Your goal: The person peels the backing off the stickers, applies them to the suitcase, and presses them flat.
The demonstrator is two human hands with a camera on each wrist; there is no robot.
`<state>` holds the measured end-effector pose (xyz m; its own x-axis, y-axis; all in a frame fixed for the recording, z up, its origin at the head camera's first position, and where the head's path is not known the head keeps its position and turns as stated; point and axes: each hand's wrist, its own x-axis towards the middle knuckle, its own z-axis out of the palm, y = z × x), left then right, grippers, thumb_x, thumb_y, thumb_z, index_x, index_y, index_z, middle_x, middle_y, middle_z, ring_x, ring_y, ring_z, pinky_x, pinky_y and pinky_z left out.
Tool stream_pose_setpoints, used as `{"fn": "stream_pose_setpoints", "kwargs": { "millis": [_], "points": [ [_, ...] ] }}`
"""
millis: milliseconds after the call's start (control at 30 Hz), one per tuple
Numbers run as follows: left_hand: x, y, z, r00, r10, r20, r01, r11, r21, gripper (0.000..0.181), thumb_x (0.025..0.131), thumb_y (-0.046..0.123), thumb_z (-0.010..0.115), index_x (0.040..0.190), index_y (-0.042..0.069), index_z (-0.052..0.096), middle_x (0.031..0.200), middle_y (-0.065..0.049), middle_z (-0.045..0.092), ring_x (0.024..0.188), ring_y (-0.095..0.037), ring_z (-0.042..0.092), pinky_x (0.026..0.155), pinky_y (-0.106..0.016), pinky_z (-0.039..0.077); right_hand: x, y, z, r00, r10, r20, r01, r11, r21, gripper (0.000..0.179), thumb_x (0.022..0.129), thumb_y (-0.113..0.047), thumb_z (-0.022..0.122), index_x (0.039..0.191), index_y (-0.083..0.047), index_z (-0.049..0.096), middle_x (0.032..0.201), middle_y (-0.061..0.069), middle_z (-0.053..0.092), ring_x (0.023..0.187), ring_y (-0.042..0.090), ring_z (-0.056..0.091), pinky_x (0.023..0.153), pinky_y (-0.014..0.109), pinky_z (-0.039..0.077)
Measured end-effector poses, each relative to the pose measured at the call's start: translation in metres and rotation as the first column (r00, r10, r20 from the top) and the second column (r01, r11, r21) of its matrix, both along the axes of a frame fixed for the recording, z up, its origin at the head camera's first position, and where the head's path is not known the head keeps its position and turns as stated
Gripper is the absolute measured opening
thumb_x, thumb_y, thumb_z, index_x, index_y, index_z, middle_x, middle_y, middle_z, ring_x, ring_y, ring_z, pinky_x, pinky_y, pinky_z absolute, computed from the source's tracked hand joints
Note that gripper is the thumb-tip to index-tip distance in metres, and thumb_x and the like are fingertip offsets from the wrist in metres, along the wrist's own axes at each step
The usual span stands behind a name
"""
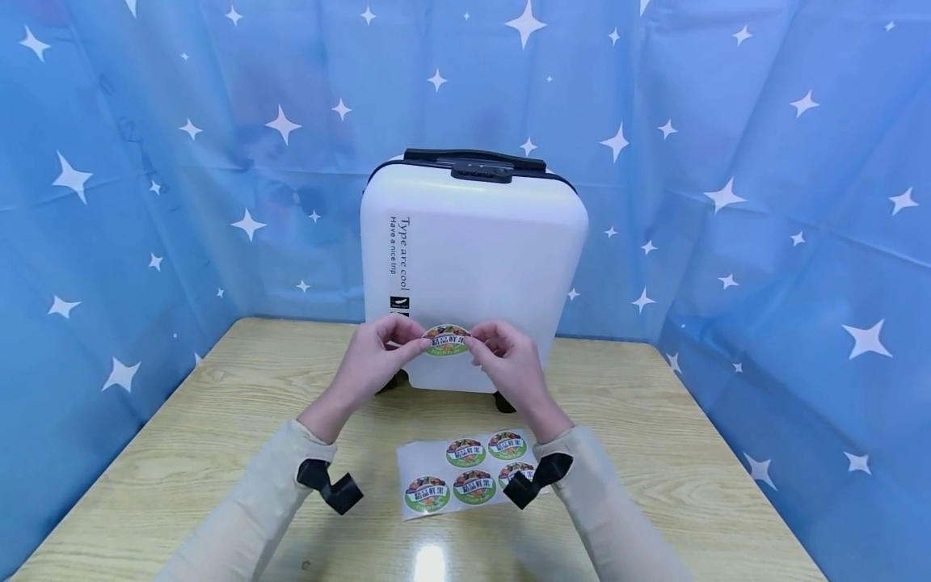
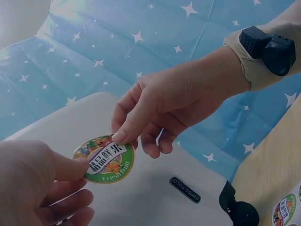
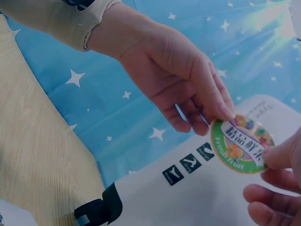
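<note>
A round "Fresh fruit" sticker (image 1: 447,340) with a green rim is stretched between both hands, in front of the white suitcase (image 1: 480,259). My left hand (image 1: 380,356) pinches its left edge between thumb and forefinger, and my right hand (image 1: 509,364) pinches the opposite edge. In the left wrist view the sticker (image 2: 104,159) faces the camera, its printing readable. Whether it touches the suitcase I cannot tell. On the table below lies a white sheet (image 1: 422,457) bearing several matching stickers, partly covered by the right wrist's camera.
The suitcase stands upright on a wooden table (image 1: 276,388), with a black handle (image 1: 476,158) on top and black wheels (image 1: 504,402) beneath. A blue star-printed curtain (image 1: 291,202) surrounds the table at the back and sides.
</note>
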<state>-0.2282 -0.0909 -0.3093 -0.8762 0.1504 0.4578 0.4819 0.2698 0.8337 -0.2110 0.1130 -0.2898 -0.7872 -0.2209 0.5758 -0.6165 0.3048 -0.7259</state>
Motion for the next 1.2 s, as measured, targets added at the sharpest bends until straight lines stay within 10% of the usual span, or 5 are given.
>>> {"fn": "stream_pose_setpoints", "kwargs": {
  "millis": [1200],
  "points": [
    [-0.011, -0.002, 0.044, 0.986, 0.115, -0.122, -0.112, 0.993, 0.03, 0.014, 0.086, 0.018, 0.067, 0.092, 0.005, 0.066, 0.087, -0.006, 0.063, 0.077, -0.018, 0.056, 0.067, -0.028, 0.049, -0.038, -0.011, 0.021, 0.997, -0.07, -0.043, 0.069, 0.997, -0.029, 0.012, 0.09, -0.018, 0.063, 0.095, -0.008, 0.062, 0.082, 0.003, 0.063, 0.062, 0.017, 0.059, 0.056, 0.029, 0.05]
  ]
}}
